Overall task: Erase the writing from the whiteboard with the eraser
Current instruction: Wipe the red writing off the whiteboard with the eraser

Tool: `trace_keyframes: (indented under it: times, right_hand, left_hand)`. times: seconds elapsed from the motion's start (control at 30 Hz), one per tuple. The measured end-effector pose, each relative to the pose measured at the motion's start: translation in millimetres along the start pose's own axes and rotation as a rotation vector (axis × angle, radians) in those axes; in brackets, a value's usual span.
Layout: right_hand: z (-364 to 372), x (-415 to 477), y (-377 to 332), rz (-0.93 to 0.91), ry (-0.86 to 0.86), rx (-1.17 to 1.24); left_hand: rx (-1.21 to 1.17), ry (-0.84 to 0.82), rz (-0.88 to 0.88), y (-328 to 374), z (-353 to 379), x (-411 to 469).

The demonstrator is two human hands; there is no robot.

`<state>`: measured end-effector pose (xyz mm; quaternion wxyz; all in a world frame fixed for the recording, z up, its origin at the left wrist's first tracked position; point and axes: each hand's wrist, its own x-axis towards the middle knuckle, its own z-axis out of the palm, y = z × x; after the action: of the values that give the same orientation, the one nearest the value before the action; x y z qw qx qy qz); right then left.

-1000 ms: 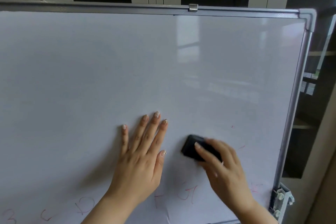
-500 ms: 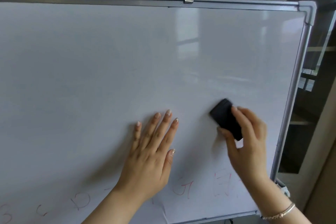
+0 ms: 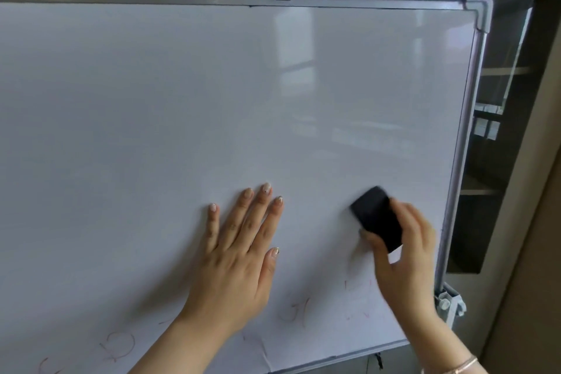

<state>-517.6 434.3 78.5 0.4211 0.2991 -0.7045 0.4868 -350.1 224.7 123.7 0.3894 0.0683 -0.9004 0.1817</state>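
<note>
Whiteboard (image 3: 212, 94): upright; the broad area above both sets of fingers reads clean.
Eraser (image 3: 375, 217): black block, flat against the board, clamped between thumb and fingers (image 3: 413, 222) of right hand (image 3: 406, 258), near the frame (image 3: 455, 191).
Left hand (image 3: 239, 261): fingers straight and slightly spread, pressed flat on the board beside the eraser, holding nothing.
Writing: faint red letters (image 3: 296, 310) in a row below both hands.
Progress: judged mostly done; bottom row left to wipe.
</note>
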Motion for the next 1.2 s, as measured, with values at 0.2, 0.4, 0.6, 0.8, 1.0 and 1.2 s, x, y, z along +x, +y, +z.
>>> trace_keyframes:
  times: [0.2, 0.4, 0.6, 0.8, 1.0, 1.2]
  right_hand:
    - [-16, 34, 8, 0.109, 0.098, 0.025]
    - [8, -13, -19, 0.179, 0.054, 0.103]
    - [20, -46, -27, 0.081, -0.050, 0.100]
    - [2, -7, -16, 0.236, 0.043, 0.067]
    - [-4, -8, -41, 0.143, 0.047, 0.082]
    - [24, -18, -106, -0.248, -0.088, 0.160]
  left_hand:
    - [-0.012, -0.015, 0.003, -1, -1, -1]
    - [-0.023, -0.017, -0.006, -2, -2, -3]
    - [-0.053, -0.017, 0.004, 0, -3, -1]
    - [-0.114, -0.034, 0.015, -3, -6, -6]
    - [-0.287, 0.022, 0.017, -7, -16, -18]
    - [-0.304, 0.143, -0.105, -37, -40, -32]
